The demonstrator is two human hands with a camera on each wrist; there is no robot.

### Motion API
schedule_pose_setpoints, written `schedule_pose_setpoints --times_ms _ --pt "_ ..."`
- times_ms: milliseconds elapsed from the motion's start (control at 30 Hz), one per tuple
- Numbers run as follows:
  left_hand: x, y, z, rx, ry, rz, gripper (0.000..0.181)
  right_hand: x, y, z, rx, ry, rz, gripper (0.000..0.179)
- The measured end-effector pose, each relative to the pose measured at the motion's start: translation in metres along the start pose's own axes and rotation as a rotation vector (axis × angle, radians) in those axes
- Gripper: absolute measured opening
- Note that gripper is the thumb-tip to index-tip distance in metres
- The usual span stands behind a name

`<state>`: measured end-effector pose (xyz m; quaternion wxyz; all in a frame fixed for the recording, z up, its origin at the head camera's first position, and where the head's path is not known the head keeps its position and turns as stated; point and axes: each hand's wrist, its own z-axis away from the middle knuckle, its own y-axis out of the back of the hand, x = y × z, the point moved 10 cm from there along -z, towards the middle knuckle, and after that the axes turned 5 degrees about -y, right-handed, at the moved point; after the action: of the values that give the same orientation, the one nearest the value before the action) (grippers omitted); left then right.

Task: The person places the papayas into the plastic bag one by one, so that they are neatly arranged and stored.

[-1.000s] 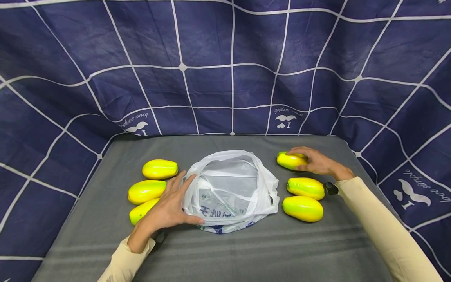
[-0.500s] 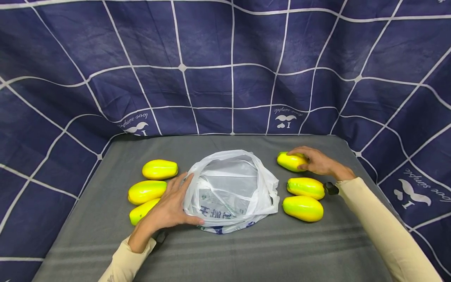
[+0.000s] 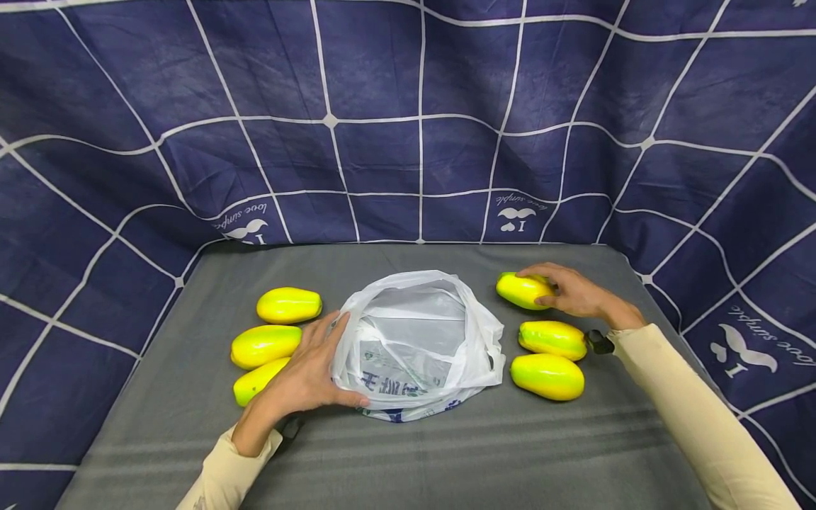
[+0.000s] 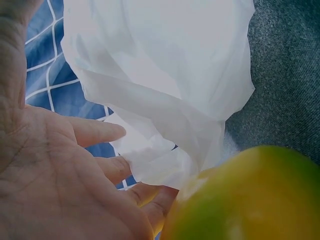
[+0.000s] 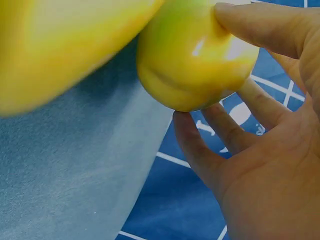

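My right hand (image 3: 575,292) grips the far papaya (image 3: 521,291), yellow with green, on the right side. In the right wrist view the thumb lies over that papaya (image 5: 195,65) and fingertips touch its underside. A white plastic bag (image 3: 481,333) stands with its mouth wide open in the middle of the table. My left hand (image 3: 306,372) rests at the bag's left rim with fingers spread. The left wrist view shows its palm and extended fingers beside the bag (image 4: 160,55), a papaya (image 4: 250,200) lying close by.
Two more papayas, one (image 3: 553,340) behind the other (image 3: 547,377), lie right of the bag. Left of it are three: a far one (image 3: 289,305), a middle one (image 3: 264,347) and a near one (image 3: 255,382) partly behind my left hand. A blue checked cloth (image 3: 382,156) encloses the grey table (image 3: 421,460).
The papaya in my right hand has shifted slightly to the left, and the hand has moved a little with it. My left hand and the bag stay almost still.
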<state>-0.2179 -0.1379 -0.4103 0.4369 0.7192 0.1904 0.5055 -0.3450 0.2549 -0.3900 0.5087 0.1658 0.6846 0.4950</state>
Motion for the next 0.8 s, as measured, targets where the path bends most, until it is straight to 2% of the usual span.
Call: schedule_pose_setpoints --times_ms 267,800 --pt "0.000 0.000 0.000 -0.006 -0.003 -0.006 0.137 -0.020 0.002 0.000 0.027 0.040 0.023 0.056" --pt "0.000 0.000 0.001 -0.009 0.009 0.006 0.138 -0.067 -0.002 -0.010 0.002 0.111 0.030 0.058"
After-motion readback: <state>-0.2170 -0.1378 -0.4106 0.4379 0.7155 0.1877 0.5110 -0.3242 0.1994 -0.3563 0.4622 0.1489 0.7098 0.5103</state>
